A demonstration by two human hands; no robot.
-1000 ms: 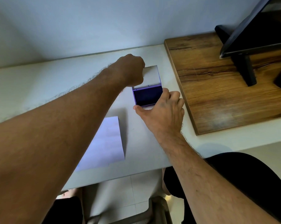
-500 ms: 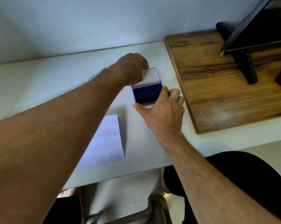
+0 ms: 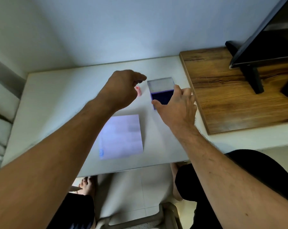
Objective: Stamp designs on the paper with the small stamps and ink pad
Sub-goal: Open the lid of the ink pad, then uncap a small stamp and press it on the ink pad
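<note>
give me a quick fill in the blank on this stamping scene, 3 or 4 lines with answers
1. The open ink pad holds ink coloured dark ____.
2. The small stamp by the left hand is coloured ____.
3. The right hand steadies the ____.
4. The paper lies ____ to the person than the ink pad.

Answers: blue; pink; ink pad; nearer

Open ink pad (image 3: 162, 95) (dark blue), small pink stamp (image 3: 138, 91) upright, paper (image 3: 121, 137) flat

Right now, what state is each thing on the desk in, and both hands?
ink pad: lid open, dark pad exposed
pink stamp: on the table, beside the left hand
paper: flat, one blue mark at its corner
left hand: curled, grip unclear
right hand: steadying the ink pad
</note>
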